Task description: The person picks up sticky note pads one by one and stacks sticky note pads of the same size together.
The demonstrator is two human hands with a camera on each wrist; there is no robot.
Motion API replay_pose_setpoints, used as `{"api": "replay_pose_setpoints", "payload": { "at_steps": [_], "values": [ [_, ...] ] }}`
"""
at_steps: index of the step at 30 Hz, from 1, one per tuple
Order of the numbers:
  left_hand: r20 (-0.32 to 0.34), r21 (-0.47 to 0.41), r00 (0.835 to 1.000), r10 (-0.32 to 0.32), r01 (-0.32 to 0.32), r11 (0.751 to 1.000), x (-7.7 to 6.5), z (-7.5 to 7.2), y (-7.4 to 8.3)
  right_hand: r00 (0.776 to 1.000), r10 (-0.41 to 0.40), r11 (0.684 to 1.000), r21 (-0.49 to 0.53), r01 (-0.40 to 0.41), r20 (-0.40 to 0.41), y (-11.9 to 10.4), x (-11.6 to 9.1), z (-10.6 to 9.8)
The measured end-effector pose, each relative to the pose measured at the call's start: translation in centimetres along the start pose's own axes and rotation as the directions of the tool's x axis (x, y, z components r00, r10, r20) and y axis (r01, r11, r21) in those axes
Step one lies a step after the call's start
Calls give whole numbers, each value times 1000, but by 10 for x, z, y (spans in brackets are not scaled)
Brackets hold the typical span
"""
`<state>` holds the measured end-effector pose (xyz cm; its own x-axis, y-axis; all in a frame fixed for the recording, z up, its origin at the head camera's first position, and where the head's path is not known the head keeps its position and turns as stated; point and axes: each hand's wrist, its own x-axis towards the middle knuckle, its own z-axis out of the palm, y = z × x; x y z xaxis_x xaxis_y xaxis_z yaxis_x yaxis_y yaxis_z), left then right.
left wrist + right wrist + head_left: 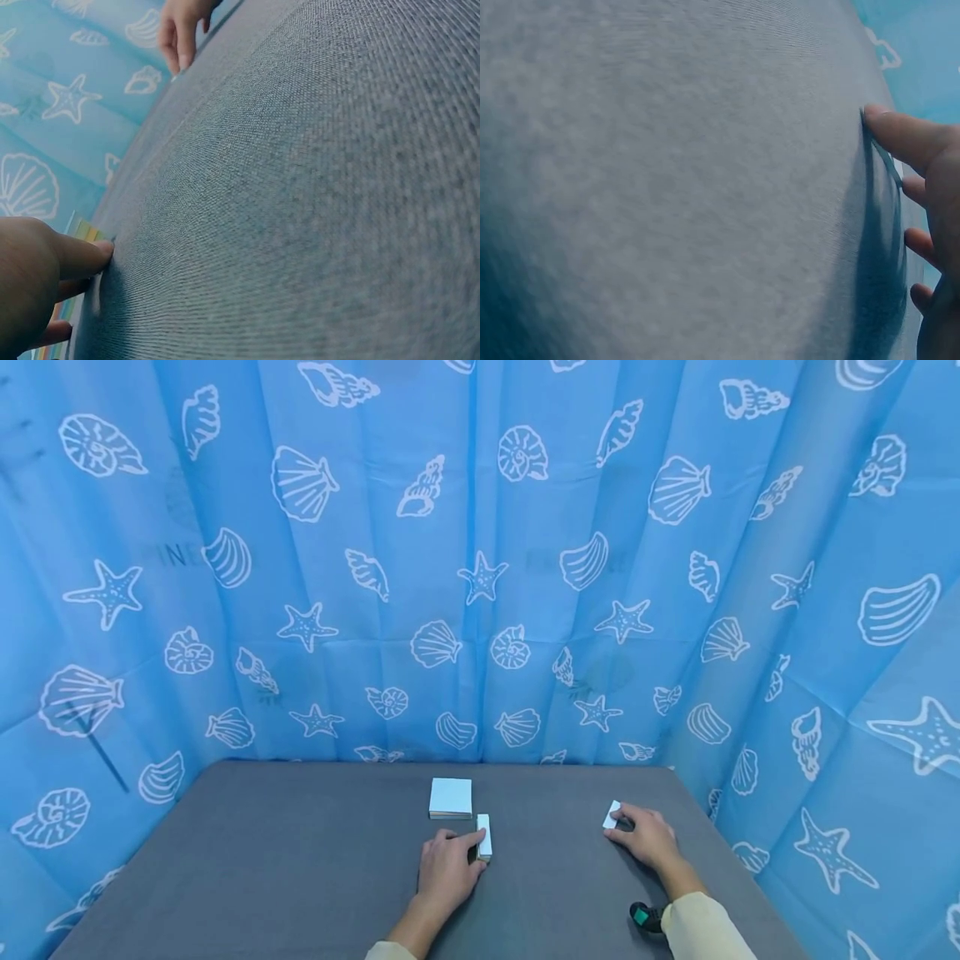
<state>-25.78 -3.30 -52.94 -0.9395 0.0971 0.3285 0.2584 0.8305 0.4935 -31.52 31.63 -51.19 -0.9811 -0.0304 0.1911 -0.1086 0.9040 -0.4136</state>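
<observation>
My left hand grips a narrow, white-topped pad at the middle of the table, with thumb and forefinger at its near and far parts. In the left wrist view the pad's side shows yellow, orange and green layers, partly hidden by the fingers. Just behind it lies a square white-topped pad, apart from the hand. Over on the right, my right hand pinches a small, thin white rectangular piece at the table surface. The right wrist view shows only a sliver of that piece, past the fingers.
A grey cloth-covered table lies under both hands. Behind it and along the sides hangs a blue curtain with white shells and starfish. A black strap device with a green patch sits at the right wrist.
</observation>
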Motion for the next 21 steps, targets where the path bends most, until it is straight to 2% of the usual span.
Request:
{"api": "replay_pose_setpoints", "payload": {
  "at_steps": [5,14,21],
  "values": [
    [6,2,1000,-10,10,1000,0,0,0,999,14,1000,-21,-13,36,1,5,-3],
    [5,2,1000,-9,9,1000,1,0,0,999,-22,997,-73,25,47,2,10,-3],
    [2,13,1000,-1,1,1000,1,2,-1,998,-12,996,-90,17,59,2,8,-1]
  ]
}}
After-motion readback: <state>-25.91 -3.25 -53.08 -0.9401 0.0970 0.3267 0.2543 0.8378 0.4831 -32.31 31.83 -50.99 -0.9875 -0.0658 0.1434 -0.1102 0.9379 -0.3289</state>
